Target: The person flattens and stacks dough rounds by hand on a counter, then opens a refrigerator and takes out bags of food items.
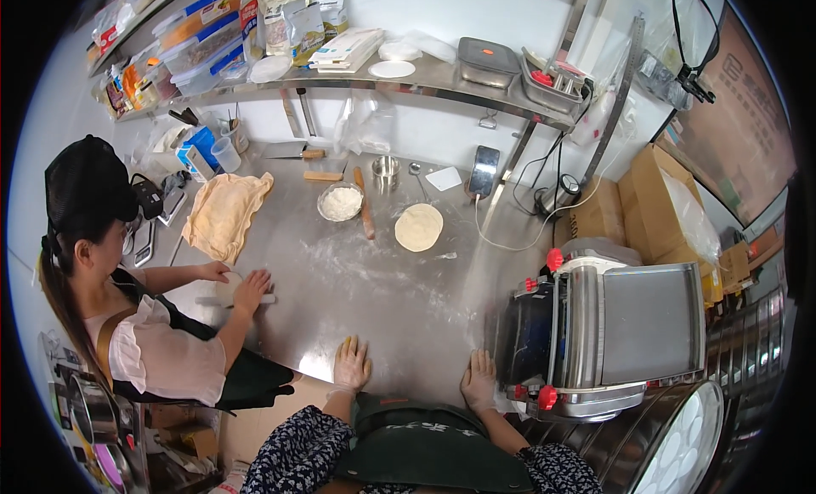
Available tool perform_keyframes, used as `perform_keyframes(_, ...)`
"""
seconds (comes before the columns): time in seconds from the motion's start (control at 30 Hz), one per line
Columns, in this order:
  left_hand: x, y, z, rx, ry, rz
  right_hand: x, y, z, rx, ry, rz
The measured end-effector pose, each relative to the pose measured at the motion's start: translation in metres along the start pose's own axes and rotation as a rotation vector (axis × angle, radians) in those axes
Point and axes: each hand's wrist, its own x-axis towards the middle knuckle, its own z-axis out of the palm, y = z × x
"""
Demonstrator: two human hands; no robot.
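Note:
My left hand (350, 364), in a thin clear glove, rests on the near edge of the steel table (357, 299) with fingers stretched out. Against the same edge, farther right, lies my right hand (479, 382), also gloved, its fingers extended and holding nothing. Ahead of them a round flat piece of dough (419, 227) lies on the flour-dusted steel. Beyond it to the left are a wooden rolling pin (365, 209) and a bowl of flour (342, 203). A large wrinkled dough sheet (224, 214) sits at the far left.
At left a co-worker (161, 324) presses both hands near a pale flat piece (235, 300). A dough-rolling machine (612, 324) stands close on the right. A metal cup (386, 173), spoon (417, 175), knife (297, 154) and phone (484, 173) lie toward the back, under a loaded shelf (357, 79).

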Motion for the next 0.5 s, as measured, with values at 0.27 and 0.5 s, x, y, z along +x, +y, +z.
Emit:
perform_keyframes(0.27, 0.003, 0.000, -0.002, 0.035, -0.015, -0.010, 0.003, 0.001, 0.003, 0.004, 0.035, -0.020)
perform_keyframes(0.5, 0.003, 0.000, -0.002, 0.052, -0.068, -0.033, 0.002, -0.007, -0.009, 0.033, 0.010, 0.020)
